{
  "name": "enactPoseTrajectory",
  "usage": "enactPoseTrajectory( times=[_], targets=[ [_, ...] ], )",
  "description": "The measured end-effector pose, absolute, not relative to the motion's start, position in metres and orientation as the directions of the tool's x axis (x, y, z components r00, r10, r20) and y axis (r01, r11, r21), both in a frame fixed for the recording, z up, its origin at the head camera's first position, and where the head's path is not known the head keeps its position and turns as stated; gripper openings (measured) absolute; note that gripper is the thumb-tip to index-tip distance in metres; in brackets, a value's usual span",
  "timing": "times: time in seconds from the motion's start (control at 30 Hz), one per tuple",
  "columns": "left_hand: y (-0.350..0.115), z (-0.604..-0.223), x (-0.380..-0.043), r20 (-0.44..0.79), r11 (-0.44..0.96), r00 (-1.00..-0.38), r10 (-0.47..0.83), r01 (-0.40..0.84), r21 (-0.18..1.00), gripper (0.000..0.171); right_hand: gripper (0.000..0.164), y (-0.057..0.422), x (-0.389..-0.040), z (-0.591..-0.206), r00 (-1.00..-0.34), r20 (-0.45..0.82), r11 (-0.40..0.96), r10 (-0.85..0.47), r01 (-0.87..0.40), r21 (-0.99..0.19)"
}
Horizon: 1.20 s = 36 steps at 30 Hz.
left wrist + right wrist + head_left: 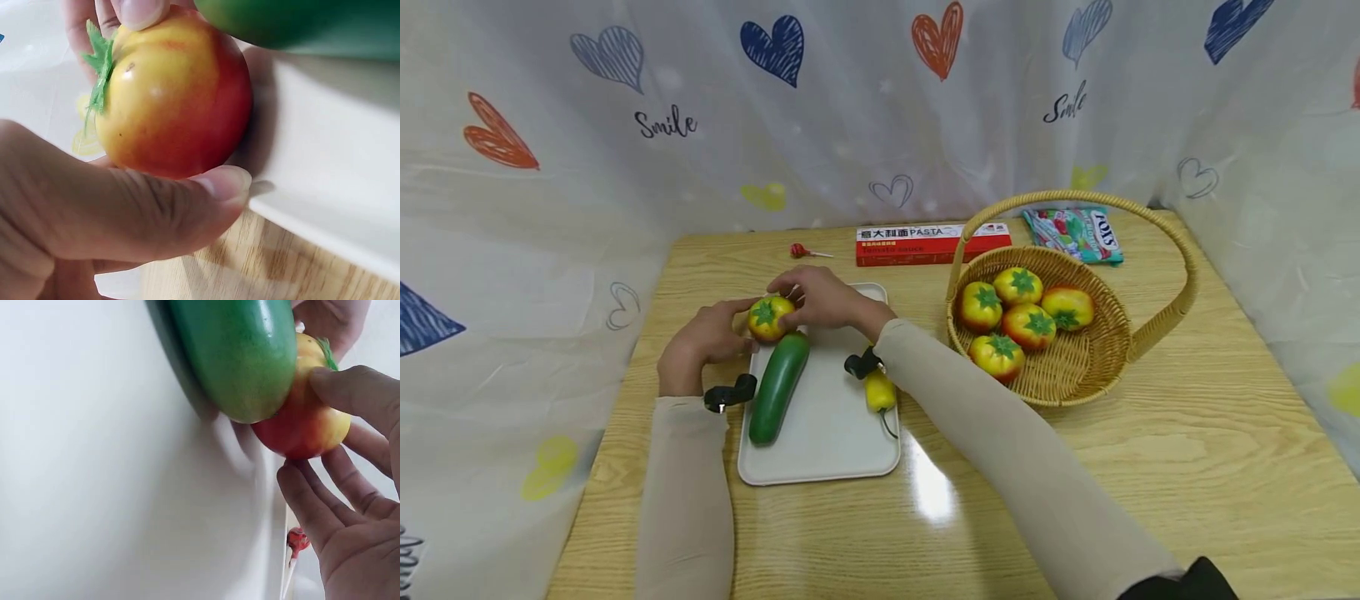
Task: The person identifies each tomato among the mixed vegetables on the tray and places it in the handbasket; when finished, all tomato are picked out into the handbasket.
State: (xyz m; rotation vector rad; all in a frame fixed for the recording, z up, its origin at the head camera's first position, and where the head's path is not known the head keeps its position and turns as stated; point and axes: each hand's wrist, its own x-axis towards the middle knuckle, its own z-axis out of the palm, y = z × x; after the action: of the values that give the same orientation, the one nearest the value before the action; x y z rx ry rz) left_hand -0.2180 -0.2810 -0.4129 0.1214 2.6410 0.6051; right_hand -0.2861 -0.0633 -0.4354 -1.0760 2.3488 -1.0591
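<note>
A yellow-red tomato (pixel 771 319) with a green leafy top is at the far left corner of the white tray (pixel 835 442). My left hand (pixel 706 340) holds it from the left, the thumb along its side in the left wrist view. From the other side my right hand (pixel 827 300) grips the same tomato (pixel 312 422), thumb on top and fingertips against its lower side. A green cucumber (pixel 780 388) lies on the tray, its far end against the tomato. A yellow pepper (pixel 880 390) lies along the tray's right edge, partly hidden by the right wrist.
To the right stands a wicker basket (pixel 1108 367) with a tall handle, holding several yellow-red tomatoes (pixel 1028 325). Behind the tray are a red pasta box (pixel 925 250) and a red lollipop (pixel 800 250). A teal candy bag (pixel 1071 236) lies behind the basket.
</note>
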Motion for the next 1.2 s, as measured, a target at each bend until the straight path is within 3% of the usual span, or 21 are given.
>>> enactPoseTrajectory(
  times=[0.13,0.33,0.57,0.77,1.03,1.2],
  targets=[
    [-0.281,-0.412,-0.218,-0.385,0.904,-0.906,0.176,-0.006,0.428,0.078,0.048,-0.062,-0.285,-0.437,-0.652,0.011,0.404,-0.758,-0.482,-0.778],
    [-0.280,-0.413,-0.218,-0.402,0.905,-0.900,0.170,-0.018,0.424,0.078,0.052,-0.060,-0.284,-0.436,-0.653,0.043,0.407,-0.756,-0.520,-0.751],
    [-0.278,-0.410,-0.217,-0.410,0.906,-0.898,0.159,-0.031,0.421,0.080,0.052,-0.031,-0.250,-0.400,-0.702,0.154,0.392,-0.695,-0.550,-0.737],
    [-0.278,-0.411,-0.217,-0.386,0.901,-0.903,0.190,0.004,0.434,0.080,0.049,0.042,-0.197,-0.369,-0.730,0.245,0.363,-0.637,-0.565,-0.741],
    [-0.279,-0.413,-0.218,-0.366,0.899,-0.905,0.216,0.038,0.436,0.079,0.050,0.178,-0.134,-0.361,-0.889,0.204,0.574,-0.411,-0.426,-0.700],
    [-0.278,-0.414,-0.217,-0.361,0.902,-0.907,0.218,0.046,0.428,0.079,0.046,0.244,-0.111,-0.366,-0.951,0.199,0.673,-0.235,-0.307,-0.673]
  ],
)
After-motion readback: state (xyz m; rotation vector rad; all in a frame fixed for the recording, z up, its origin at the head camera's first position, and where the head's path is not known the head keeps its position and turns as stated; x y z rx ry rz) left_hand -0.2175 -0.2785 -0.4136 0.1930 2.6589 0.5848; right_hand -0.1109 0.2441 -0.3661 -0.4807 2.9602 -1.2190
